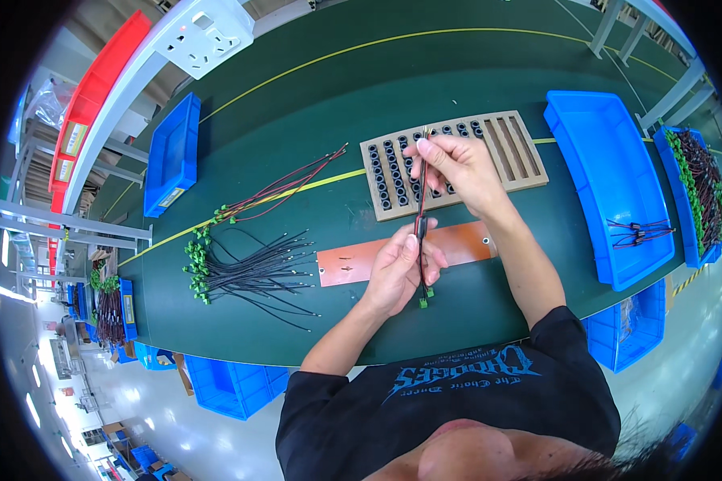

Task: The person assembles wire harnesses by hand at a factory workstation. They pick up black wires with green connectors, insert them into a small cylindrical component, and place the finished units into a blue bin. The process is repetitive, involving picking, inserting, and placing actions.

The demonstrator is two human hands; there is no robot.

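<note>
Red and black wires (422,192) run upright between my hands, with small green connectors (425,302) hanging at their lower end. My left hand (399,268) is closed round the wires just below a black sleeve-like piece (420,225). Higher up, my right hand (460,170) pinches the same wires near their bare tips. Behind it lies a wooden rack (393,210) with rows of black ring-shaped cores (382,186); its right-hand slots hold none. Under my left hand is an orange-brown board (345,263).
Left of the board lie black wires (257,272) with green connectors and a smaller red-and-black bundle (289,187). A blue bin (602,160) with some wires stands right, beside a fuller bin (690,192). Another blue bin (172,156) is far left, below a socket strip (204,36).
</note>
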